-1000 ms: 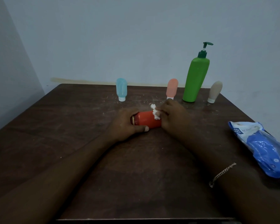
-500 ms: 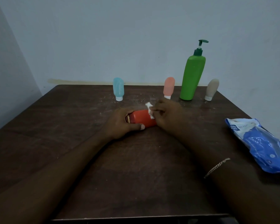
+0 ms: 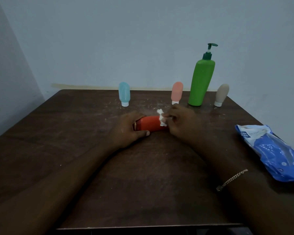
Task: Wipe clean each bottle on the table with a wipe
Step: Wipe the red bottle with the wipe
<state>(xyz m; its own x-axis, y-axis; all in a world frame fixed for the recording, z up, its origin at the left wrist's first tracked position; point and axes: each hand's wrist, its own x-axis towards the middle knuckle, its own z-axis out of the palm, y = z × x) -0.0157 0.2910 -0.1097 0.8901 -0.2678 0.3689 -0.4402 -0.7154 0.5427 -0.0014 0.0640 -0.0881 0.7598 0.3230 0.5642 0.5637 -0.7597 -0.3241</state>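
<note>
A red bottle [image 3: 149, 123] lies on its side in the middle of the dark wooden table [image 3: 143, 175]. My left hand [image 3: 128, 128] grips its left end, thumb in front. My right hand [image 3: 180, 123] pinches a small white wipe [image 3: 161, 116] and holds it against the bottle's right part. Along the far edge stand a blue tube [image 3: 124, 93], a pink tube [image 3: 176, 92], a tall green pump bottle [image 3: 201, 82] and a beige tube [image 3: 221, 94], all upright.
A blue pack of wipes [image 3: 271, 150] lies at the table's right edge. White smears mark the tabletop behind the red bottle. Walls close off the back and left. A chain bracelet is on my right wrist.
Both hands stay on the red bottle with the wipe against its right part. The view has tilted a little, so everything sits slightly lower in the frame.
</note>
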